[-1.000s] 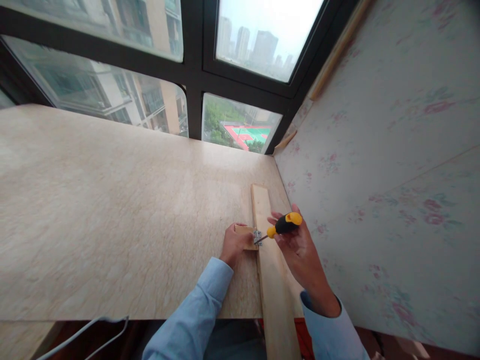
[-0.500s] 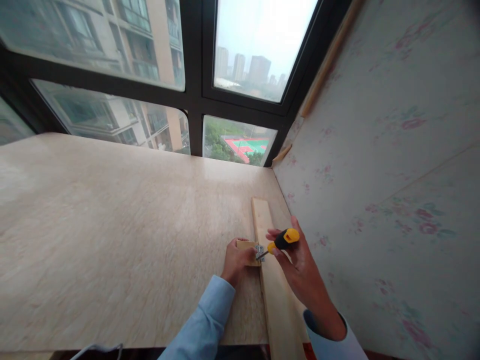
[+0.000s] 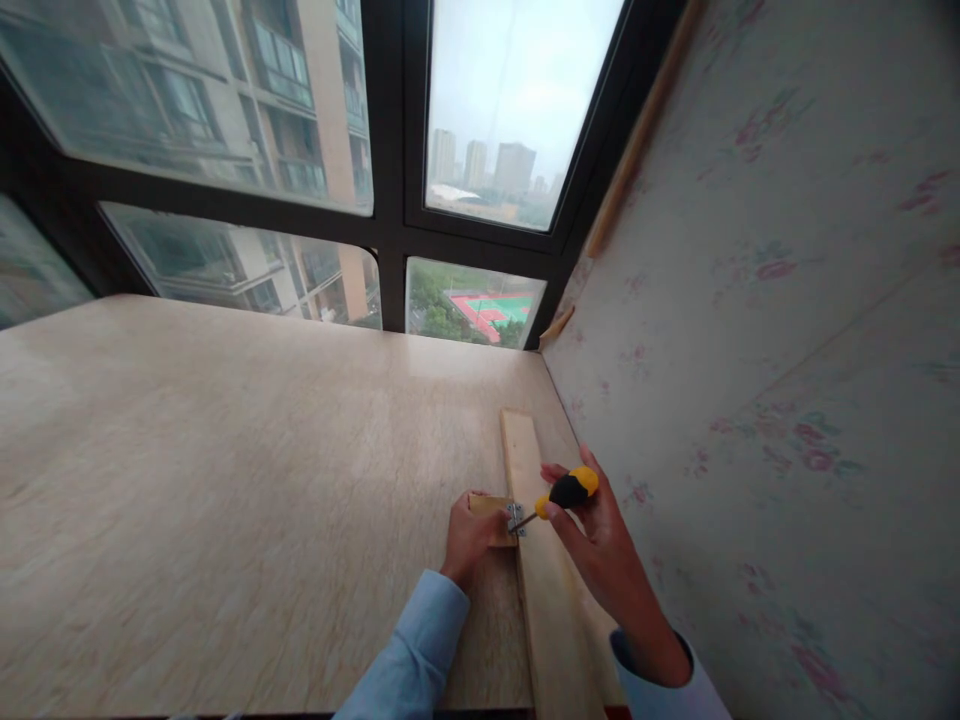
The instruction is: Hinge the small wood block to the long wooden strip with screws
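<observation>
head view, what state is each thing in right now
left hand, holding wooden block
right hand, holding screwdriver
screwdriver, tilted, tip at hinge
hinge, opened out across wooden block and wooden plank
wooden block, against plank's side
wooden plank, lying flat
upper-right window, apparently shut

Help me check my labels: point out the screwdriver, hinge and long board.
Screwdriver [image 3: 571,490], head view: on the black part of its handle.
Hinge [image 3: 516,515], head view: near the middle of its metal body.
Long board [image 3: 549,600], head view: on its broad upper face.
</observation>
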### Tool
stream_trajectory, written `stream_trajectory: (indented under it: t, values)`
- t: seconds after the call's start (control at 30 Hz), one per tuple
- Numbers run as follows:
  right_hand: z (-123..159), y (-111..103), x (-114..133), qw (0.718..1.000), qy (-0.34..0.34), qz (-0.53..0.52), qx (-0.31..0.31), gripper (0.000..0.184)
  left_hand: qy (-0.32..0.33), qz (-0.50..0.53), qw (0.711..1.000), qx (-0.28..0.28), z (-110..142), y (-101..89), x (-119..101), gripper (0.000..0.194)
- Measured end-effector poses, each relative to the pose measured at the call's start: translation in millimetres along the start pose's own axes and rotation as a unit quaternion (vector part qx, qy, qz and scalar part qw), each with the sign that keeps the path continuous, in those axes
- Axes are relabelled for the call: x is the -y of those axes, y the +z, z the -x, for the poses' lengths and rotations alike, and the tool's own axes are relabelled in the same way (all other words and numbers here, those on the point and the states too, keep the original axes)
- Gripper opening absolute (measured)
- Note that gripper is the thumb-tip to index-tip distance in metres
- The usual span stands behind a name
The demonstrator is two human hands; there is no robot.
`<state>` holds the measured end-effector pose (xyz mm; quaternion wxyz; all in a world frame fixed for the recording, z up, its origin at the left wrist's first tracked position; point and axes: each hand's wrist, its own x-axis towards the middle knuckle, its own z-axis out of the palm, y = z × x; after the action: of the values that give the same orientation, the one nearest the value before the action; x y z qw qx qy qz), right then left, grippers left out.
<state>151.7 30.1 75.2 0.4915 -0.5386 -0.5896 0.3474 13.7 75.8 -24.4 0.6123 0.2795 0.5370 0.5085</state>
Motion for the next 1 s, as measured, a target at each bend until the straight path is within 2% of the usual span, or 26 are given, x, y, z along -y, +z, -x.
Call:
stream_trajectory:
  t: [0.1, 0.17, 0.23, 0.33, 0.43, 0.5, 0.6, 0.67, 0.77, 0.9, 1.0]
  values:
    - [2, -2, 2, 0.998, -0.002, -0.037, 0.042, 0.076, 0.009, -0.001, 1.000, -0.005, 1, 1.1, -1, 0.027]
    - [1, -3, 5, 0.999, 0.001, -0.015, 0.041, 0.074, 0.009, -0.002, 1.000, -0.009, 2, 1.8, -2, 0.025]
    - [-1, -3, 8, 0.999, 0.005, 0.046, 0.007, 0.075, 0.005, -0.006, 1.000, -0.014, 2, 2.3, -3, 0.022]
    - [-6, -3, 8, 0.983, 0.003, 0.160, -0.084, 0.086, 0.006, -0.007, 1.000, -0.016, 2, 2.4, -4, 0.021]
    - [-8, -3, 3, 0.968, 0.000, 0.210, -0.136, 0.096, 0.011, 0.000, 1.000, -0.018, 2, 2.0, -3, 0.022]
    - [-7, -3, -2, 0.976, -0.001, 0.178, -0.125, 0.096, 0.007, 0.002, 1.000, -0.017, 2, 1.6, -2, 0.022]
    - [-3, -4, -7, 0.997, -0.006, 0.058, -0.054, 0.091, 0.006, 0.000, 1.000, -0.012, 0, 1.2, -1, 0.022]
    - [0, -5, -8, 1.000, -0.004, -0.017, 0.000, 0.085, 0.014, -0.003, 1.000, -0.013, -1, 1.1, 0, 0.023]
    - [2, -5, -7, 0.997, 0.002, -0.067, 0.037, 0.075, 0.020, -0.008, 1.000, -0.021, -3, 1.0, 2, 0.024]
    - [0, -6, 2, 0.999, 0.004, -0.053, 0.011, 0.067, 0.022, 0.001, 1.000, -0.022, -5, 0.5, 6, 0.028]
    - [-3, -10, 14, 0.995, -0.046, -0.075, -0.036, 0.059, 0.023, 0.015, 1.000, -0.014, -6, 0.0, 9, 0.033]
